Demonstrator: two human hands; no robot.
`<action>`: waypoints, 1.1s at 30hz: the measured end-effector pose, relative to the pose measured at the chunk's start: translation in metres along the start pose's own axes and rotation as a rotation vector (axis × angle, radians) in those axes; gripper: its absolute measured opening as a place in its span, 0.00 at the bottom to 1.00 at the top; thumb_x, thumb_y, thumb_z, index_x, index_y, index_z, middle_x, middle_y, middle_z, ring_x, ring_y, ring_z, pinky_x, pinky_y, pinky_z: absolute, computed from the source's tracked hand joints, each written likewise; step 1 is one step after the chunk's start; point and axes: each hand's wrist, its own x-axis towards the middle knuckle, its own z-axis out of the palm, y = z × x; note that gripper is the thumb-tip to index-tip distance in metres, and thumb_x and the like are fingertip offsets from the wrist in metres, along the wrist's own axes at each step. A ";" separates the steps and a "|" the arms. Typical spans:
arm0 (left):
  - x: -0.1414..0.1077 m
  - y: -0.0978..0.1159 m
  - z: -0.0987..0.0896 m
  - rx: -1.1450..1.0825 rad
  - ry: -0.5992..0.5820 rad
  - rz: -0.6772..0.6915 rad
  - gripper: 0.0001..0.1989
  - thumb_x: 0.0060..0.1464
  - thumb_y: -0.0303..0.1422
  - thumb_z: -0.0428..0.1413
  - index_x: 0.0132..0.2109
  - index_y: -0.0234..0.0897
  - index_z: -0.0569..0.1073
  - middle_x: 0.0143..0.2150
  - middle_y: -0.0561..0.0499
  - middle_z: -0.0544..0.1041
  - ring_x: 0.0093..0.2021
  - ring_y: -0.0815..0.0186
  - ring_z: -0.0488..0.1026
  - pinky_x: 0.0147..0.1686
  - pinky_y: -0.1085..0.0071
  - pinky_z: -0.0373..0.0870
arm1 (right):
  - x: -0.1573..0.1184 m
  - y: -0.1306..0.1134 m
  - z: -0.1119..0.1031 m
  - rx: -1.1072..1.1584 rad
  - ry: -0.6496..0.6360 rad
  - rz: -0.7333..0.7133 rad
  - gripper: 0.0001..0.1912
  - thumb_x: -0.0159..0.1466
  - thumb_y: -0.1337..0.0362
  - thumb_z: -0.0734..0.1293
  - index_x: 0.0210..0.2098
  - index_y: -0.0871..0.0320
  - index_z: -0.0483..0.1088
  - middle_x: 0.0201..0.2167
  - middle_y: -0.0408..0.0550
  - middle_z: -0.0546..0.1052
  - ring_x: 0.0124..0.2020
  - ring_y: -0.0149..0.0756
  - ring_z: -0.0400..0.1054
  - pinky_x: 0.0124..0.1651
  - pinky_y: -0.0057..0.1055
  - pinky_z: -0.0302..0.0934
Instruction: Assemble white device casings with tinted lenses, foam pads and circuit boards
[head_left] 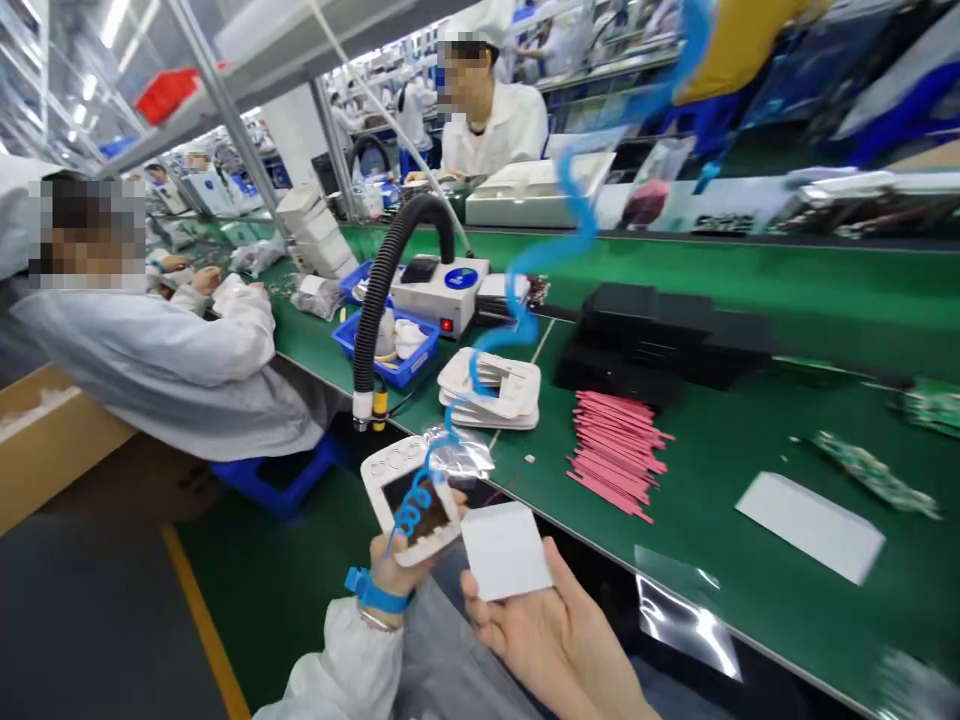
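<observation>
- Holding a white square piece over the upturned right hand, thumb and fingers at its edges, lower centre of the frame.
- Grasping a white housing in the left hand, just left of the piece.
- Wearing a blue strap on the left wrist.
- Showing on the bench, at centre, stacked white frames, with pink strips to their right.
- Showing black pieces beyond the strips.
- Showing a seated person at left, another at upper centre.
</observation>
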 end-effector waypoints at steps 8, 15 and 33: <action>0.008 0.053 -0.093 -0.199 0.165 0.271 0.42 0.37 0.51 0.62 0.56 0.28 0.66 0.44 0.36 0.75 0.43 0.52 0.71 0.39 0.61 0.68 | 0.046 0.006 -0.025 -0.080 0.229 -0.063 0.30 0.57 0.44 0.64 0.44 0.66 0.72 0.39 0.61 0.77 0.36 0.38 0.71 0.42 0.31 0.61; -0.016 0.091 -0.117 -0.186 0.258 0.488 0.47 0.33 0.61 0.57 0.53 0.29 0.69 0.44 0.34 0.76 0.43 0.49 0.72 0.39 0.58 0.70 | 0.169 0.033 -0.024 -0.037 0.368 0.017 0.34 0.66 0.48 0.51 0.55 0.76 0.59 0.36 0.65 0.75 0.35 0.42 0.73 0.41 0.37 0.65; -0.006 0.037 -0.073 -0.361 0.216 0.111 0.46 0.42 0.61 0.51 0.57 0.26 0.64 0.44 0.33 0.75 0.44 0.50 0.71 0.41 0.58 0.67 | 0.051 0.052 -0.019 0.012 0.261 0.095 0.29 0.59 0.45 0.62 0.44 0.66 0.71 0.37 0.59 0.78 0.33 0.36 0.72 0.40 0.29 0.63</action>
